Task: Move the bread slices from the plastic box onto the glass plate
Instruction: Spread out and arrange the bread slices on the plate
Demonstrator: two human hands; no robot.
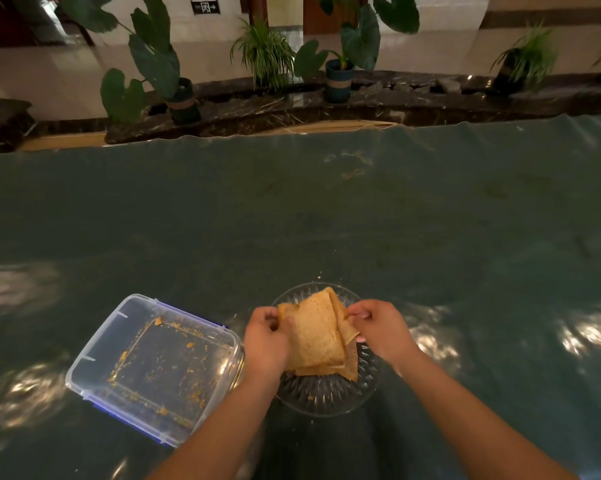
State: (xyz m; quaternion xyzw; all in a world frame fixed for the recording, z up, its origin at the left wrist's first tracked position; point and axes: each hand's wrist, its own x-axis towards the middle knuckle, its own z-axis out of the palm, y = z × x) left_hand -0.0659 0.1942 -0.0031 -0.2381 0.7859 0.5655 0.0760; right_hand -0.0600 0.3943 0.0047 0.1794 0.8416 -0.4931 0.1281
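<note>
A stack of brown bread slices [318,336] lies over the round glass plate [326,396] near the table's front edge. My left hand [266,341] grips the stack's left edge and my right hand [378,327] pinches its right edge. The slices are tilted and fanned out; whether the stack rests on the plate or is held just above it I cannot tell. The clear plastic box [153,368] with blue clips stands to the left of the plate, touching it, and holds only crumbs.
A dark green glossy cloth [326,209] covers the table, with light reflections on both sides. A few crumbs lie beyond the plate. Past the far edge runs a dark marble ledge [292,109] with potted plants.
</note>
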